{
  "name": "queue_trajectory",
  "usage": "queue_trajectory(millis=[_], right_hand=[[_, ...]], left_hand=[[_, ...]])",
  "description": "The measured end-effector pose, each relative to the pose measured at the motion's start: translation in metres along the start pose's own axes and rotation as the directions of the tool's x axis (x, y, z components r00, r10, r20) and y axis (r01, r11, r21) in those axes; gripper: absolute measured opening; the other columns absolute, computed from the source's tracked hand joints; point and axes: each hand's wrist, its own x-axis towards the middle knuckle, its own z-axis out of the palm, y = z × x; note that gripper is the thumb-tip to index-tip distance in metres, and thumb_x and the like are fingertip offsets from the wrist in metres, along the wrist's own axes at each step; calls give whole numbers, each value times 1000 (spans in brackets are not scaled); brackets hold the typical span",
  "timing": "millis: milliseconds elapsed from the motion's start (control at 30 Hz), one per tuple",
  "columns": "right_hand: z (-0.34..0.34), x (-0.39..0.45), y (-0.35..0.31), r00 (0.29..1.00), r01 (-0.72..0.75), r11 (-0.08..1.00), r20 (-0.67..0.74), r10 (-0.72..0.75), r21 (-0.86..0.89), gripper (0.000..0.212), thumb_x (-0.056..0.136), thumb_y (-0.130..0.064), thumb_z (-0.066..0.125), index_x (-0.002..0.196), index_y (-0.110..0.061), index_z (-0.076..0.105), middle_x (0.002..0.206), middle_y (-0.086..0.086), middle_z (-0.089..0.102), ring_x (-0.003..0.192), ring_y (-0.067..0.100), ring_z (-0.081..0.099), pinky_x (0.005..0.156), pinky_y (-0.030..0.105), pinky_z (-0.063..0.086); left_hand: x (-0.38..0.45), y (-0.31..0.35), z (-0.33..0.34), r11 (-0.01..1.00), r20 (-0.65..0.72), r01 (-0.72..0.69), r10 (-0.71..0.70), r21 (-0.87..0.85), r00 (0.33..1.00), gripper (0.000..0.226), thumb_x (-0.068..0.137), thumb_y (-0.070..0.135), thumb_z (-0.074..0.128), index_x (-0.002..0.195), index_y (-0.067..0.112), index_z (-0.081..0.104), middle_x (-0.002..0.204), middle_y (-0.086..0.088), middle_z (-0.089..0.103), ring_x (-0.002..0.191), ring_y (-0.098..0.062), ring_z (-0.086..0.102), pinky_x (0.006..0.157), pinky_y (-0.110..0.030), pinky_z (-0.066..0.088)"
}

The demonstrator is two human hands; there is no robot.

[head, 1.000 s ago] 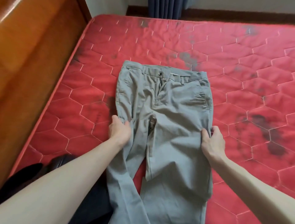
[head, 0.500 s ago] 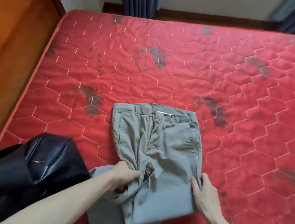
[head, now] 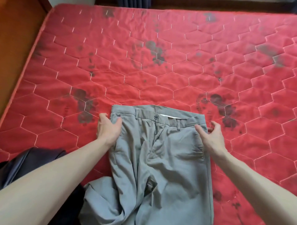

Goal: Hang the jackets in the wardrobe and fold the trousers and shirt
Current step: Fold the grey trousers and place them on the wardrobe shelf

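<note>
Grey trousers (head: pixel 160 160) lie front-up on the red quilted mattress (head: pixel 160 64), waistband away from me, the legs bunched and rumpled toward the bottom edge of the view. My left hand (head: pixel 108 128) sits at the left hip edge just below the waistband, thumb on the fabric and fingers spread past the edge onto the mattress. At the right hip edge my right hand (head: pixel 210 136) mirrors it, thumb on the cloth near the pocket and fingers loosely curled beyond the side seam. Neither hand visibly pinches the fabric.
A dark, shiny jacket (head: pixel 32 163) lies crumpled at the lower left, partly under my left forearm. A wooden bed frame (head: pixel 16 48) runs along the mattress's left side. Dark curtains (head: pixel 135 1) hang beyond the far edge. Dark stains mark the mattress.
Both hands have moved up from the thigh area of the trousers to the hips near the waistband. The left hand let go of the bunched leg fabric. The view has shifted.
</note>
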Motion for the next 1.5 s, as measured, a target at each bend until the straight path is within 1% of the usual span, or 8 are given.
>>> queue_trajectory(millis=[167,300,500,700,800,967,1167,1500], right_hand=[[9,18,-11,999,38,999,-1,-38,12,37,86,-43,81,111,-19,66,100,-2,73,98,24,68,91,45,53],[1,10,-6,982,180,983,58,-181,18,16,96,-31,72,92,-17,67,84,6,71,80,20,61,76,41,47],[-55,-38,-26,966,259,966,4,-259,14,33,103,-34,63,78,-13,60,68,2,63,66,15,51,69,45,47],[-133,-144,-59,975,220,970,-53,-215,107,29,103,-47,57,87,-29,72,65,-3,69,63,13,62,67,37,49],[-182,-199,-79,964,253,951,-127,-233,177,26,101,-50,60,79,-39,69,58,-10,63,54,5,51,60,33,45],[-277,-283,-117,927,358,902,-208,-313,241,18,102,-35,65,86,-31,70,61,-10,60,58,5,46,57,30,42],[-380,-355,-172,831,523,825,-341,-439,214,13,99,-26,71,86,-23,70,71,-7,71,63,3,57,61,27,47],[-550,-386,-200,577,749,657,-573,-582,86,38,103,-44,60,68,-28,56,63,-15,60,53,0,47,53,13,35]], left_hand=[[27,21,1,998,-12,-59,59,-36,998,60,90,31,75,139,8,47,129,-15,63,123,-34,58,95,-34,40],[22,27,-5,991,105,-135,133,12,986,33,91,22,72,118,7,60,114,-12,68,109,-33,63,85,-35,43],[-34,55,-56,955,169,-297,291,11,942,15,97,26,68,108,17,62,99,-3,72,95,-28,68,91,-47,54],[-126,117,-134,889,226,-458,446,-1,866,6,99,29,69,105,26,69,99,9,75,95,-19,69,86,-37,54],[-181,142,-182,862,240,-500,504,-81,830,18,100,23,68,112,35,73,107,19,75,101,-7,69,84,-25,51],[-270,177,-259,815,114,-537,567,-219,815,30,98,12,66,104,40,74,100,23,77,95,7,69,88,-30,54],[-365,236,-327,705,107,-518,636,-484,765,25,91,8,78,112,22,78,101,9,81,100,-17,76,89,-28,59],[-485,325,-352,565,170,-525,767,-637,619,15,91,17,80,105,13,80,102,-2,81,97,-20,78,79,-27,64]])
